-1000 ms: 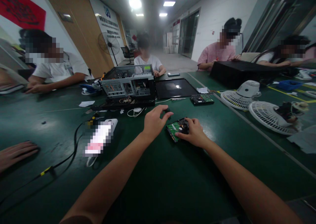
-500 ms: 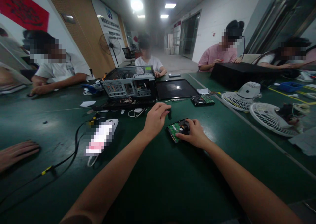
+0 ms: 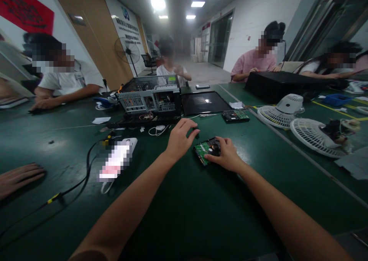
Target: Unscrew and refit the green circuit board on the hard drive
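Left hand (image 3: 180, 140) has shifted, thumb swung outward, fingers beside a dark tool (image 3: 196, 126), grip unclear; right hand (image 3: 225, 153) has fingers clamped on a hard drive (image 3: 202, 149).

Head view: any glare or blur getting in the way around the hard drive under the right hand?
In the head view, the hard drive's outline is readable, but fine detail is soft; also in the head view, pale glare lies on the table just right of the right hand; farther off in the head view, the ceiling light is blown out.
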Available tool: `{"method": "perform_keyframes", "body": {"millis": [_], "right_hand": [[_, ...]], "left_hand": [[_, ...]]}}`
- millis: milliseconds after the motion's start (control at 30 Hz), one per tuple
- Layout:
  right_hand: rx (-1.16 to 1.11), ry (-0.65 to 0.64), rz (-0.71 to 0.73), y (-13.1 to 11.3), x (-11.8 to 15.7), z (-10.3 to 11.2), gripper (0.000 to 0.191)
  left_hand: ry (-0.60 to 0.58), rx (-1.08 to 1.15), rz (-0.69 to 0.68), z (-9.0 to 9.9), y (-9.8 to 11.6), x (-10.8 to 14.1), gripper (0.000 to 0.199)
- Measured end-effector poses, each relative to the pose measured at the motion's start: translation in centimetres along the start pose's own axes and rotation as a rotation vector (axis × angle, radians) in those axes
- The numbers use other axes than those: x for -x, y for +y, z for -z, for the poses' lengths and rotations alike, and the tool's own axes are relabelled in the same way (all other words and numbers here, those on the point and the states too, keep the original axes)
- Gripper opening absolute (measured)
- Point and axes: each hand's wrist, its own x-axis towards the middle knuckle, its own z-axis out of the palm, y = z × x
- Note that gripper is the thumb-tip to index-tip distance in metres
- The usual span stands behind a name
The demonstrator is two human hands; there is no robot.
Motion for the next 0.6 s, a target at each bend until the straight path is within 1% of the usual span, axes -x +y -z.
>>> {"method": "perform_keyframes", "body": {"millis": [100,333,500,600], "right_hand": [[0.001,0.009,-0.002,0.08,-0.04,-0.12,0.101],[-0.014,0.019,0.011,0.25,-0.01,-0.21,0.099],[-0.014,0.019,0.012,0.14,-0.02,-0.17,0.099],[-0.009,0.016,0.009,0.17,-0.02,-0.23,0.101]], "left_hand": [[-0.026,-0.006,-0.014,0.11,0.13,-0.05,0.021],[-0.004,-0.023,0.011,-0.28,0.0,0.2,0.025],[-0.008,-0.03,0.003,-0.44,-0.15,0.29,0.024],[0.012,-0.025,0.025,-0.4,-0.25,0.32,0.019]]}}
